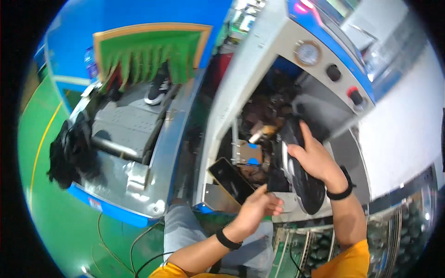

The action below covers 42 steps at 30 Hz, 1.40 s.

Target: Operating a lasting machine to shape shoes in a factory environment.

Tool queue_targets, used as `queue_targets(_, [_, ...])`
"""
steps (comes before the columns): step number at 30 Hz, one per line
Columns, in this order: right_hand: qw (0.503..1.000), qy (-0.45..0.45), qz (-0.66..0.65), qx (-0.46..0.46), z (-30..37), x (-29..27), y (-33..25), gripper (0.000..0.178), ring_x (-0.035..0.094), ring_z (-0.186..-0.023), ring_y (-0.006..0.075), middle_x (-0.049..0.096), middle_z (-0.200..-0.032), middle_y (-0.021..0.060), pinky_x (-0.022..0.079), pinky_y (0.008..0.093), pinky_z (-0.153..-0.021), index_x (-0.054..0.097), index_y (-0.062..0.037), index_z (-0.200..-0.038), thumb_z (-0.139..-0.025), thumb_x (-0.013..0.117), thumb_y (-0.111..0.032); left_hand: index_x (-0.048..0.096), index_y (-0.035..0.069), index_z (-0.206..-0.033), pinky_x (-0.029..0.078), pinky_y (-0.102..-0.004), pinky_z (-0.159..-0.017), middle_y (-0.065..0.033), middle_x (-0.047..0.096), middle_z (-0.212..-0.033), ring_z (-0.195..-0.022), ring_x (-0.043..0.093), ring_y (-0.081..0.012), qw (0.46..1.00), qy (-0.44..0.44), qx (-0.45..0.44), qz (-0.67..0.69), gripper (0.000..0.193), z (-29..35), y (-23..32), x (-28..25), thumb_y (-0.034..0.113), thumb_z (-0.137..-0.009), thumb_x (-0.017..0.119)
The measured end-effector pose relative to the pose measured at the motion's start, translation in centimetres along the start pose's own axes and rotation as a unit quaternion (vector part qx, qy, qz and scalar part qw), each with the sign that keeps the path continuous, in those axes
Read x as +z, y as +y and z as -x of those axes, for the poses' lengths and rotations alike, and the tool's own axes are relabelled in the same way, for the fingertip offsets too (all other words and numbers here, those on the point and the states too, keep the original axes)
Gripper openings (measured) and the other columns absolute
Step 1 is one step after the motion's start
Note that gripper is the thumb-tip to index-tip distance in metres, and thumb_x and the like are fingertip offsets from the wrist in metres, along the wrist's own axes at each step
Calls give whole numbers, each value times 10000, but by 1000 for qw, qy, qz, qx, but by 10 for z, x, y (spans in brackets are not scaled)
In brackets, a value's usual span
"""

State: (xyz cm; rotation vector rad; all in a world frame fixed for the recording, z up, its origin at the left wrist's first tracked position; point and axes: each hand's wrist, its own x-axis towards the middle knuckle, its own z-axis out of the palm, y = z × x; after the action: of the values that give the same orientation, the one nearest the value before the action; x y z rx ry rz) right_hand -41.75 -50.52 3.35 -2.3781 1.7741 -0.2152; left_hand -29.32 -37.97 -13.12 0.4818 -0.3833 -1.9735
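Clearly, the black shoe [309,187] is in front of the white-and-blue machine [218,120], at its open cavity, tilted lengthwise with a white band along its left side. The right hand [313,156] is clamped on it, thumb and fingers laid over its upper part. Near its lower end is the left hand [259,208], its fingers loosely curled and apart from the thumb, with nothing visibly gripped; whether it touches the shoe I cannot tell. Just beside that hand leans a dark rectangular panel [229,178] with a pale edge, and above it sits a brown block [249,154] with blue patches. Deeper in, the clutter is too blurred to name. On the machine's upper face are a round gauge [307,52], a black knob [333,72] and a red-collared button [355,95].

Farther left, a black sneaker [158,87] with a white sole rests on a grey conveyor [125,123], by a green fringed curtain [150,46] in a wooden frame. Dark footwear [76,148] stands at the left edge of the metal table [111,178].
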Motion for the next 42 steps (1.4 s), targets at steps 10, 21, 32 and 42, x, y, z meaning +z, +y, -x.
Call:
queue_targets(10, [974, 209, 36, -77, 49, 15, -8, 871, 535, -1153, 588, 435, -1356, 435, 455, 540, -1002, 81, -93, -1625, -961, 586, -343, 586, 10, -1210, 559, -328, -789, -78, 684, -982, -877, 650, -173, 988, 11, -5, -157, 309, 52, -37, 6, 190, -984, 476])
queue_targets(21, [931, 343, 63, -113, 240, 60, -1, 967, 528, -1199, 574, 479, -1398, 352, 478, 542, -985, 347, -40, -1566, -736, 811, -218, 396, 66, -1491, 578, -390, -875, -140, 697, -1134, -1020, 682, -227, 979, -87, -16, -182, 616, 117, -35, 15, 452, -1040, 556])
queue_targets(32, [816, 73, -568, -77, 282, 74, 16, 987, 524, -1330, 454, 455, -1490, 263, 479, 512, -1066, 208, -58, -1601, -879, 775, -418, 612, 21, -1289, 507, -357, -929, -76, 689, -1155, -1039, 646, -224, 964, -6, -154, -217, 579, 164, -75, -27, 506, -975, 584])
queue_targets(42, [564, 35, -825, 12, 153, 56, 4, 420, 684, -1011, 188, 697, -1166, 89, 553, 315, -889, 606, 31, -1291, -927, 720, -144, 613, 4, -1126, 487, -312, -858, -46, 653, -1035, -950, 589, -149, 941, 32, -60, -333, 434, 177, -61, -26, 402, -954, 576])
